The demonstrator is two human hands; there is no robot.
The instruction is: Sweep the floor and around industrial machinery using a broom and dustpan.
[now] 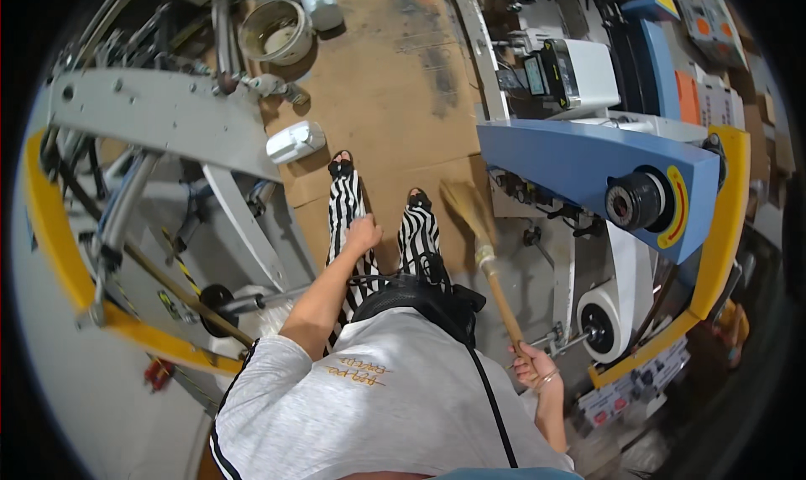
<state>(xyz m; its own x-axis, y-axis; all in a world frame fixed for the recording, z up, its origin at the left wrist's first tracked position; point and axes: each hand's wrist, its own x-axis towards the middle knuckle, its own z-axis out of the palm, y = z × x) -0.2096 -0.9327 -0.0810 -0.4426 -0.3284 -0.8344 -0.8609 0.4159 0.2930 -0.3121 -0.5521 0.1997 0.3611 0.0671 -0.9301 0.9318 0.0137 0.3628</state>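
My right hand (535, 367) is closed around the wooden handle of a broom (502, 300). The broom slants away from me, its straw bristles (467, 205) spread on the brown cardboard floor covering to the right of my feet. In front of my left thigh hangs my left hand (363, 232), its fingers curled in, with nothing seen in them. Striped trousers and open dark sandals show below my grey shirt.
Brown cardboard (386, 86) covers the aisle floor. A white plastic jug (295, 142) lies by my left foot; a dirty bucket (274, 32) stands farther off. Grey machine frames (159, 115) flank the left, and a blue machine arm (571, 165) with a black knob juts in from the right.
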